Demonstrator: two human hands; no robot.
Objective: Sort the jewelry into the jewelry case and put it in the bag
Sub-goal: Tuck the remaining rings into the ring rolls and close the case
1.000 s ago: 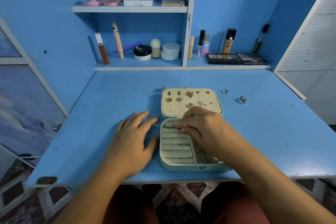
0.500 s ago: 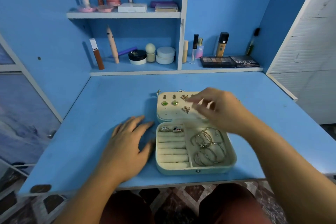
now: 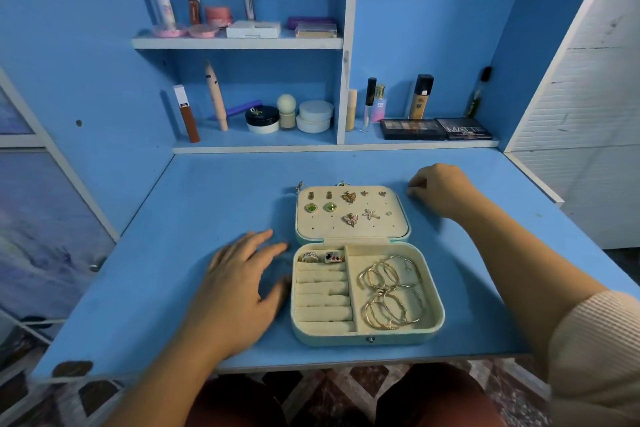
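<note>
Nearest us, at the lower right of the frame, a ribbed pale sleeve (image 3: 595, 350) covers the right forearm. Left of centre, our left grip (image 3: 239, 291) lies flat on the blue counter (image 3: 156, 270), released, fingers spread and holding nothing. Its thumb sits just beside the left wall of the jewelry case (image 3: 329, 338).

The mint-green case lies open in the lower centre of the frame, cream-lined, with its snap facing us. The left part of its base is a set of ring rolls (image 3: 323, 302), and two rings (image 3: 310, 256) stand side by side in the farthest slot. The right compartment holds a loose heap of gold bangles (image 3: 391, 291).

Behind the hinge, the lid (image 3: 353, 230) lies flat on the counter with earrings pinned to it: green-stone studs (image 3: 310, 207), small pineapple studs (image 3: 311, 195), butterflies (image 3: 349, 197) and a starfish (image 3: 370, 214).

Just right of the lid, our right grip (image 3: 440, 189) rests on the counter with its fingers curled downward. We cannot tell whether it pinches anything, since the fingers hide what lies beneath them.

Farthest off, across the upper half of the frame, the lower shelf (image 3: 259, 149) carries cosmetics, among them two eyeshadow palettes (image 3: 412, 128) and a foundation bottle (image 3: 420, 97).
</note>
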